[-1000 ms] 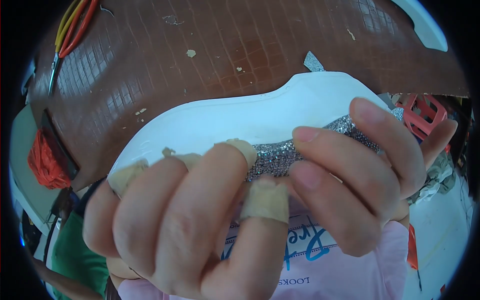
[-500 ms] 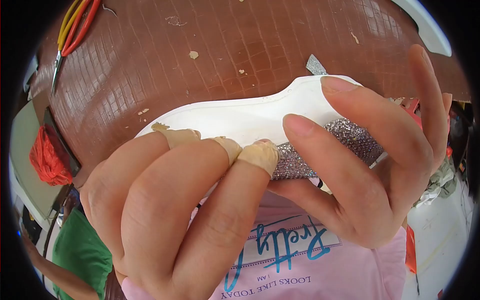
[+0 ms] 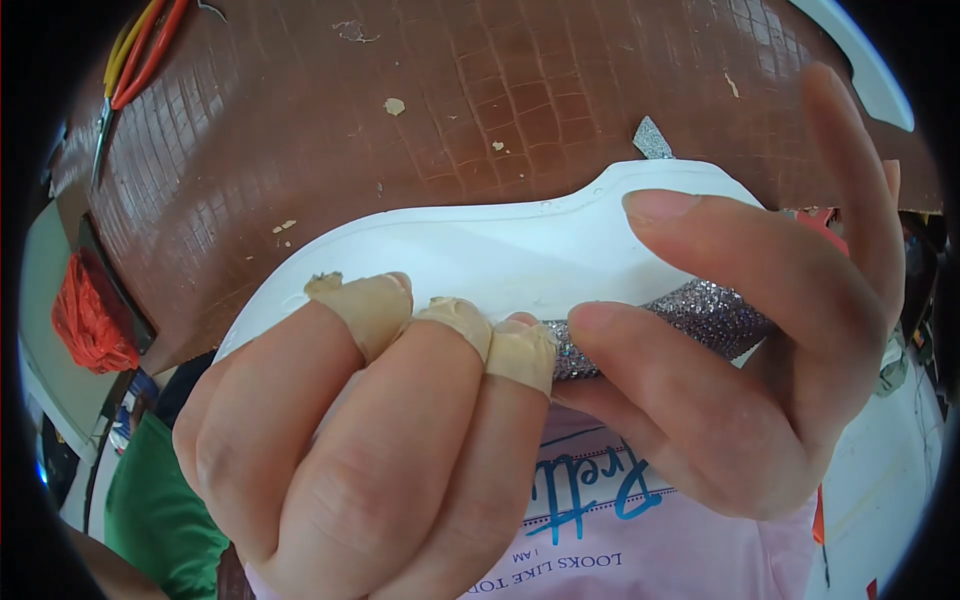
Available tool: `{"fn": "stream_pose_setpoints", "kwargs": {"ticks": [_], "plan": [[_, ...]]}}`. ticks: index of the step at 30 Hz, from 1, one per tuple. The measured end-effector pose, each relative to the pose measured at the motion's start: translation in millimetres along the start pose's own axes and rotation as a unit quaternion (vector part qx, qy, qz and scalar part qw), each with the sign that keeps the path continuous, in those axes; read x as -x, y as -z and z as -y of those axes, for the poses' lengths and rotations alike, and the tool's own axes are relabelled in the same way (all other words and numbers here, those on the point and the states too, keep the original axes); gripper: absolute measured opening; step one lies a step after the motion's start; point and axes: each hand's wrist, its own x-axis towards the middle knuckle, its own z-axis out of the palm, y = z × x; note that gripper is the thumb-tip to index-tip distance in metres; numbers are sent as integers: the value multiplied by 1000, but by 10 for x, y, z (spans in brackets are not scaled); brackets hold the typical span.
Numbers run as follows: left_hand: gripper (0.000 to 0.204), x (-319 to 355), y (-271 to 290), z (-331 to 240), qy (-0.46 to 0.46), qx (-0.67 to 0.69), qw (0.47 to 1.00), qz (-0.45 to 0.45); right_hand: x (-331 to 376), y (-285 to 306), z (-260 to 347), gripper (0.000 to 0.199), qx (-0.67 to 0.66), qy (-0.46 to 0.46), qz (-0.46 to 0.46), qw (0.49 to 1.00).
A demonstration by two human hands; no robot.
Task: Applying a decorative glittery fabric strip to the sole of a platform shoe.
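A white shoe sole (image 3: 520, 245) is held up above the brown table, its broad flat face showing. Along its near edge runs a silvery glitter strip (image 3: 715, 312), partly hidden by my fingers. My left hand (image 3: 370, 430) is closed on the sole's near edge, with pale tape around several fingertips pressing beside the strip; its thumb is hidden. On the right, my right hand (image 3: 745, 370) grips the sole and strip, one fingertip against the glitter and another over the white face. Its outer fingers stick up.
Small-bladed scissors (image 3: 122, 90) with red and yellow handles lie at the far left of the brown table (image 3: 280, 110). Beyond the sole is a silvery glitter piece (image 3: 652, 140), with pale scraps around. A red plastic bag (image 3: 92, 315) and green cloth (image 3: 165, 510) are at left.
The sole and both hands have shifted slightly nearer to me, and more of the white face shows. My left fingers have spread a little; a right fingertip now rests lower on the strip.
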Motion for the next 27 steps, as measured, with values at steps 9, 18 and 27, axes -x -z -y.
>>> {"fn": "stream_pose_setpoints", "kwargs": {"ticks": [9,18,27], "plan": [[28,22,-26,76,8,43,999,-3,-56,-48,-252,26,-23,-15,16,999],[39,-61,115,98,41,110,992,45,1,14,-23,25,-60,-22,18,998],[48,-74,195,187,16,107,989,97,-14,92,12,25,-86,-27,27,996]]}}
